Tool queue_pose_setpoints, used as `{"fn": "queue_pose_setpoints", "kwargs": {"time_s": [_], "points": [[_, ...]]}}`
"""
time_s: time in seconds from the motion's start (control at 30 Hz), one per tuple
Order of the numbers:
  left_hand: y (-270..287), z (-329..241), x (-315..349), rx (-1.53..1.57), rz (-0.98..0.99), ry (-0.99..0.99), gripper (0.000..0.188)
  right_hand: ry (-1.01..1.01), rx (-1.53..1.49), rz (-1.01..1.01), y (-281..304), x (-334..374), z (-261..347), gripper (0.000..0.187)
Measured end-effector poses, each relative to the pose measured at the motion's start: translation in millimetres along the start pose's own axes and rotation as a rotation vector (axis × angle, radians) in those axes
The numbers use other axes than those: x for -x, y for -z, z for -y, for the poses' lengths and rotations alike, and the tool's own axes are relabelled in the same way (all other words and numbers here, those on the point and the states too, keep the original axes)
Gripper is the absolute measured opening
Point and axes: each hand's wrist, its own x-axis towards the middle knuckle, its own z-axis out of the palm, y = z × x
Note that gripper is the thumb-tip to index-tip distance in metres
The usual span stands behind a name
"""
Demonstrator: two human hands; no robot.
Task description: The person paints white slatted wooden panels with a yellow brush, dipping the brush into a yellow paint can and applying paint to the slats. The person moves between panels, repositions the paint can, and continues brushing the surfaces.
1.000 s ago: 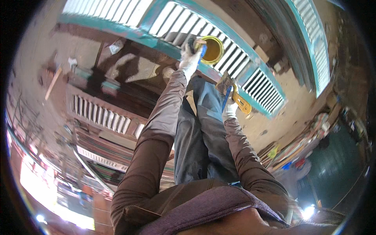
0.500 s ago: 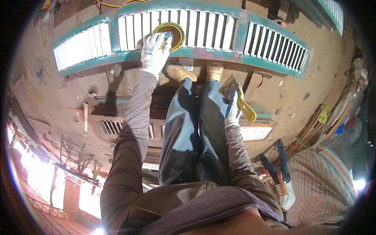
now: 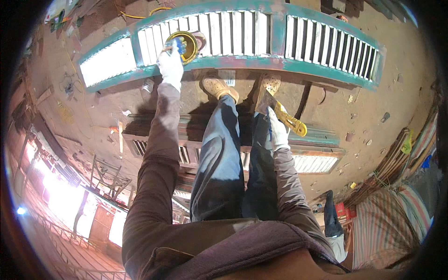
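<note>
My left hand, in a white glove, reaches out and grips a small blue thing at the rim of a round yellow tin. The tin rests on a teal louvred shutter frame lying on the dirt floor. My right hand, also gloved, holds a putty scraper with a yellow handle and a flat metal blade, down by my right leg. My two feet in tan shoes stand just in front of the frame.
A second louvred panel lies under my legs. Another person in a striped shirt is at the lower right. Yellow cable runs beyond the frame. Scraps litter the floor; bright doorway at lower left.
The view has tilted down and swung, so the shutter frame now lies level across the top. My left hand has stayed at the yellow tin; my right hand still holds the scraper.
</note>
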Motion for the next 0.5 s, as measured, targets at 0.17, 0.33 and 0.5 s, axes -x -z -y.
{"fn": "queue_pose_setpoints", "kwargs": {"time_s": [0.17, 0.33, 0.5], "points": [[0.6, 49.6, -34.5, 0.998, 0.092, 0.051, 0.032, 0.14, 0.241, 0.256, -3.9, -21.6, -10.1, 0.041], [32.3, 17.8, 20.5, 0.881, -0.099, -0.081, 0.033, 0.182, 0.118, 0.21, -59.0, -21.0, 63.2, 0.035], [66.4, 4.0, 59.1, 0.866, -0.197, -0.036, 0.03, 0.481, 0.098, 0.207, -123.7, -15.2, 90.2, 0.024]]}}
